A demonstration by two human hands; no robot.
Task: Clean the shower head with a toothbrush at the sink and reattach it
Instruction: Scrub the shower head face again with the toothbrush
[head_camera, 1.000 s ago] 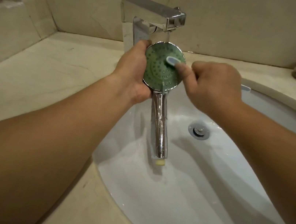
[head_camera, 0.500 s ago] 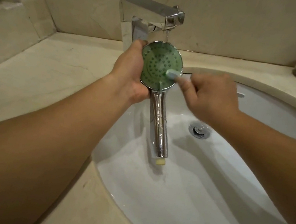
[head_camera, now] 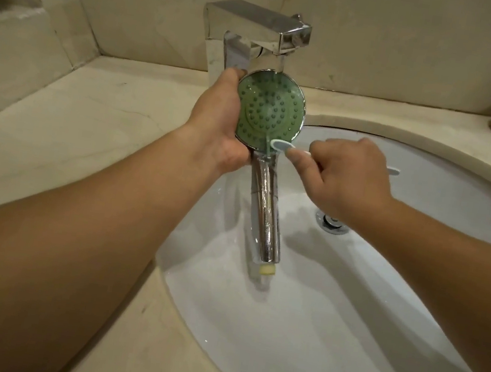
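Now the left hand, arm stretched forward from seven o'clock, grasps the round green-faced chrome shower head by its left rim, holding it face-up over the white oval sink beneath the square chrome tap. Its chrome handle points down toward six o'clock. The right hand, reaching in from four o'clock, is clenched around a pale blue toothbrush, whose head touches the face's lower edge at five o'clock.
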